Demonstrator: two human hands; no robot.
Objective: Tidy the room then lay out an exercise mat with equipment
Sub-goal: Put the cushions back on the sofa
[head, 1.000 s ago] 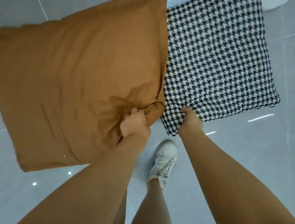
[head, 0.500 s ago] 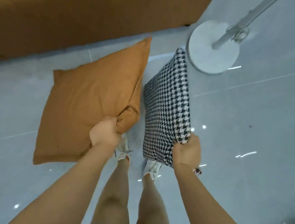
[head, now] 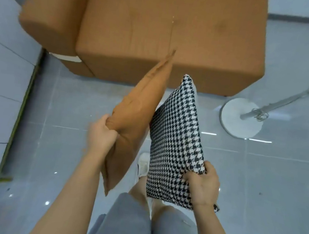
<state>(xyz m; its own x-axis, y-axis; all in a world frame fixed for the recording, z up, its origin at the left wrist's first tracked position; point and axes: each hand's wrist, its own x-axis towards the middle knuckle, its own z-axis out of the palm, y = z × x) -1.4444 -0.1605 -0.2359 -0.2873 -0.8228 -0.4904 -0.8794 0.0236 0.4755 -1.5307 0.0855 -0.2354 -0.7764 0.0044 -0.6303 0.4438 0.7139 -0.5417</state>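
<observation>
Two cushions are held above the floor (head: 257, 188) at the centre of the view. The plain cushion (head: 136, 118) is gripped at its edge by the left hand (head: 99, 136), just left of the patterned cushion (head: 175, 144), which is gripped by the right hand (head: 202, 187). They appear to touch. A sofa (head: 160, 30) lies at twelve o'clock, a stand base (head: 241, 117) at two o'clock, a shoe (head: 143, 164) below the cushions.
</observation>
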